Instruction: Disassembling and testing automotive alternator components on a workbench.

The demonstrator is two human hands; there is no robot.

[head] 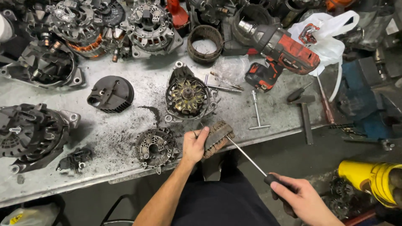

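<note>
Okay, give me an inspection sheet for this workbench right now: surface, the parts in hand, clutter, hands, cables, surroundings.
Surface: grey metal bench, scratched, with dark grit near its middle.
Job's things: stator ring with copper windings at the bench edge; long screwdriver, tip against it.
Clutter: open alternator housing, black round cover, rectifier plate, T-handle tool, hammer, red cordless drill, more alternators behind.
Grippers: left hand grips the stator ring; right hand grips the screwdriver handle.
Cables: nothing seen.
Surroundings: white plastic bag, yellow container lower right.
</note>
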